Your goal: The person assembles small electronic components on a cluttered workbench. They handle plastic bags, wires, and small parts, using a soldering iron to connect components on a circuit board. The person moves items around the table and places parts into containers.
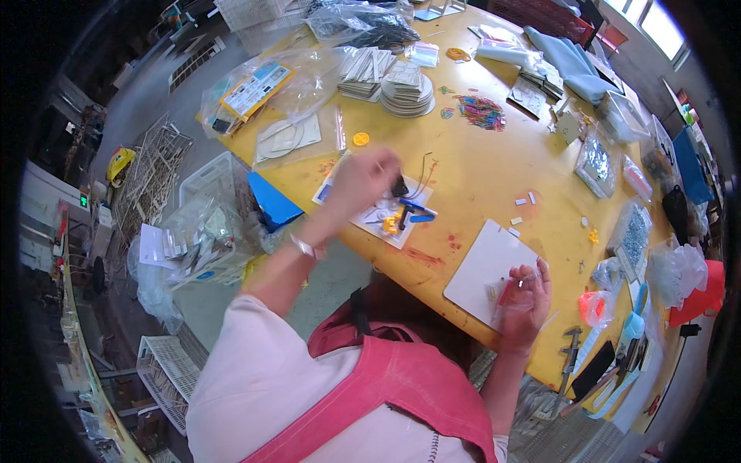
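Observation:
My left hand (369, 179) is over a paper sheet (395, 238) of small parts, its fingers curled together and slightly blurred. Anything pinched in them is hidden. Under and beside it are blue plastic pieces (417, 206), small yellow pieces (392, 224) and a dark item with thin cords. On the right, my right hand (526, 297) is half closed, palm up, around a small clear plastic bag (507, 299) with a reddish edge. That bag hangs over a white board (482, 270) at the table's near edge.
Stacked round discs (407, 96) and colourful clips (482, 113) lie farther back on the yellow table (401, 150). Calipers (570, 351), a black phone (593, 370) and bagged parts (596, 163) line the right. A plastic bin (220, 181) stands on the left.

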### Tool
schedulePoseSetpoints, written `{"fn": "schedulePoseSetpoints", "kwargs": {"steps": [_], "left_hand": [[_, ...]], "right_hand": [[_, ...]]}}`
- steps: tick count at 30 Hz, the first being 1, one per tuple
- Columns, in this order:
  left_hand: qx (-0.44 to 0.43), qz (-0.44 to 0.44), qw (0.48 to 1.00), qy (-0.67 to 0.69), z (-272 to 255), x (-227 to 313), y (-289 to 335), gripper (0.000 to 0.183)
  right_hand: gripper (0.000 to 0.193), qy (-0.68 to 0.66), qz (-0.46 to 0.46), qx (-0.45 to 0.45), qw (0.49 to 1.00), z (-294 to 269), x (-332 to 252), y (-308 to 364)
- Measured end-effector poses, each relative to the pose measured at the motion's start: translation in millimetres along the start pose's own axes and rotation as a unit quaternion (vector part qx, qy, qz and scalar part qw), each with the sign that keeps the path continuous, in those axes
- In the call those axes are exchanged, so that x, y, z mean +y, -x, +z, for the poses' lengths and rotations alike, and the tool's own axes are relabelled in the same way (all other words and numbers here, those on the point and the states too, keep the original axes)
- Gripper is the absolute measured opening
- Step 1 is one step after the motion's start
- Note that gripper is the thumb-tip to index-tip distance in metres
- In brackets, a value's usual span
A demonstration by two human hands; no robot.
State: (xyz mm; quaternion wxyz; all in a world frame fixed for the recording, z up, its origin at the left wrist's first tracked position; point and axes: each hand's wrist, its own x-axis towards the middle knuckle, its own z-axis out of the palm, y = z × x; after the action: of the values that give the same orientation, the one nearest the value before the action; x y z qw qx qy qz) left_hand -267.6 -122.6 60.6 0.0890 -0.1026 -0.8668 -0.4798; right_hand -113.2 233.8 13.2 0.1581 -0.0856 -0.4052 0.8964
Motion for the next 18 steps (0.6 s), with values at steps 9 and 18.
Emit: {"fn": "schedulePoseSetpoints", "kwargs": {"steps": [9, 18], "left_hand": [[-0.151, 0.051, 0.941, -0.297, -62, -100, -106, 0.032], [-0.125, 0.081, 0.964, -0.220, -63, -99, -102, 0.025]], "right_hand": [[0.048, 0.060, -0.005, 0.031, 0.998, 6, 2, 4], [0.051, 0.109, -0.002, 0.060, 0.992, 3, 6, 2]]}}
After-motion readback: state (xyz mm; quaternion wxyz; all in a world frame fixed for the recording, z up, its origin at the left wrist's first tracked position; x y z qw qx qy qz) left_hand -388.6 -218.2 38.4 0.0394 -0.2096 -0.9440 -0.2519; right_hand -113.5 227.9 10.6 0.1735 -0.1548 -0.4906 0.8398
